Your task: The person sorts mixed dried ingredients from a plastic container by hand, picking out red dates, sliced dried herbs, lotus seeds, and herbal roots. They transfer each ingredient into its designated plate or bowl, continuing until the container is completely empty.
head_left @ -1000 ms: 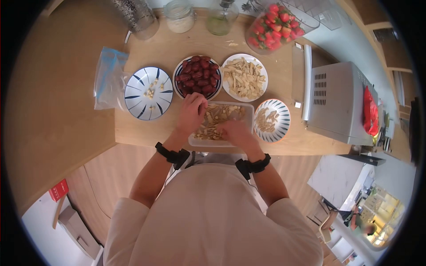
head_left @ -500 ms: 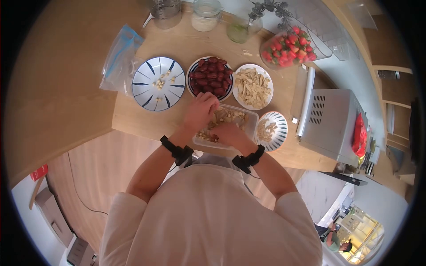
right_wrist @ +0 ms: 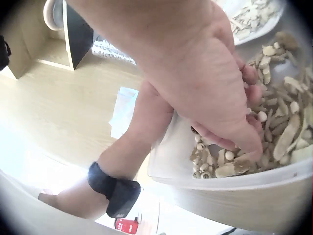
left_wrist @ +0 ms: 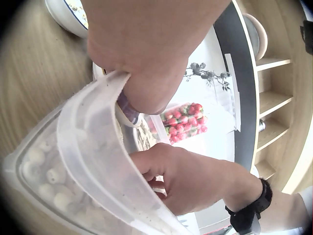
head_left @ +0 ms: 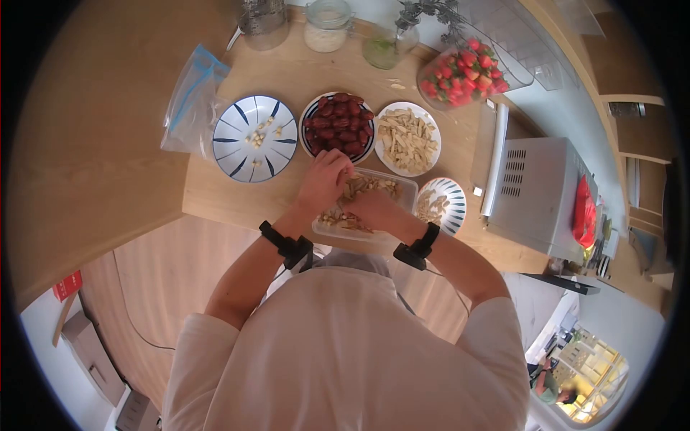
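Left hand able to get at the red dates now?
Likely yes: the left hand is by the near side of the bowl, and the red dates lie heaped and uncovered.

Head view looks down from above; close wrist views share the plastic tub (left_wrist: 93,147), at eight o'clock in the left, three in the right.

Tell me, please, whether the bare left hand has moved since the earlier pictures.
No, despite camera shift: in the head view, the left hand stays at the near edge of the round white bowl of red dates.
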A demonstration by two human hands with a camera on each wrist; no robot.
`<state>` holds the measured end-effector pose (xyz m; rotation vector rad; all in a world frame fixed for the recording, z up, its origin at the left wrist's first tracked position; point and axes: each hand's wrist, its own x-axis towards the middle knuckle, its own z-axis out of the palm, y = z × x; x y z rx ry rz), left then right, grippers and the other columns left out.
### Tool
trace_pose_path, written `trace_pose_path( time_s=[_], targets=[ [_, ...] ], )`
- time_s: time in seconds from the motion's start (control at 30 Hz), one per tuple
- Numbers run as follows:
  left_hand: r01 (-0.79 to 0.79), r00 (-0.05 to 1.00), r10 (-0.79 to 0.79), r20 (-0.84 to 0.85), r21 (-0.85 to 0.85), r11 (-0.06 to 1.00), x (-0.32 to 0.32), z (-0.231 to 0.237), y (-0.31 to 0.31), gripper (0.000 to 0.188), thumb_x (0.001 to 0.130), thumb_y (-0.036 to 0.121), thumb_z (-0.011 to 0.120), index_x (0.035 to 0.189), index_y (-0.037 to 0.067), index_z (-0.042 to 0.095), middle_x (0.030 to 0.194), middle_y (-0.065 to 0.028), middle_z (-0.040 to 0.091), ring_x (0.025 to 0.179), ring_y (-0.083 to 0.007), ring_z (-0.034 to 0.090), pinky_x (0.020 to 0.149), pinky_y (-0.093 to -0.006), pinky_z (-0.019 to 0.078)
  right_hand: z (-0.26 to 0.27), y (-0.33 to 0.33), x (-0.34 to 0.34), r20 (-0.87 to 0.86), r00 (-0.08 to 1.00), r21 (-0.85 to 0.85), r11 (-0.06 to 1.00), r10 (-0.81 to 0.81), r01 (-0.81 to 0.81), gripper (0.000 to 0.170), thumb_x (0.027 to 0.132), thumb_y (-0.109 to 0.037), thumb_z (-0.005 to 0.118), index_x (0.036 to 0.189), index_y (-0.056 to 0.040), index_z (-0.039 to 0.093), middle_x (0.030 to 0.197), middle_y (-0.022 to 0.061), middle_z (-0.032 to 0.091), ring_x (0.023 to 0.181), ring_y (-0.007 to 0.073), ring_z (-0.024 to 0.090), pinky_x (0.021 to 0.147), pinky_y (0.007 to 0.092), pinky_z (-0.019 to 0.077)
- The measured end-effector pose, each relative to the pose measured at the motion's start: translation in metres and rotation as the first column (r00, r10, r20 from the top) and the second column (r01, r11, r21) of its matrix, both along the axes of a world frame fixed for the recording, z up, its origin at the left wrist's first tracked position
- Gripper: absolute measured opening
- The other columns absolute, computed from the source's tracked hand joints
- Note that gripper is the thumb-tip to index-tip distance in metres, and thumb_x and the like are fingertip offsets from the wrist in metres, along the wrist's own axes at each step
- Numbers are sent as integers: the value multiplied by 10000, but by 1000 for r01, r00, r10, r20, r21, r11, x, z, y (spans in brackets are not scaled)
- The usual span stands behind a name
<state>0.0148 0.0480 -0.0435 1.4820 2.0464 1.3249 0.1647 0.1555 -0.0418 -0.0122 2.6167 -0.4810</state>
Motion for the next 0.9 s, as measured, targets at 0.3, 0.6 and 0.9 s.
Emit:
trace_pose_path(
  time_s=[0.3,0.6,0.9],
  targets=[
    [-4,1000,4,-9,-26,1000,0,6,1,169,774,-55,596,856,92,576,902,-69,563,881,-315,538,784,-433,440,25,10,-6,91,987,-51,991,130,-126,467,712,-241,779,1135,-170,592,807,93,681,825,324,688,666,460,538],
    [-2,1000,2,-19,-19,1000,0,2,2,167,772,-57,603,854,88,583,898,-70,565,877,-316,534,781,-425,442,5,13,-1,15,989,-36,989,147,-146,229,807,-252,681,1007,-147,644,809,93,690,823,320,695,660,456,544],
    [-6,1000,5,-29,-21,1000,1,3,2,169,769,-65,602,849,82,580,891,-69,562,868,-318,533,772,-427,444,-3,5,-1,-53,984,124,979,171,-163,115,829,-156,589,877,-151,693,732,66,692,724,290,710,565,423,553]
  ],
)
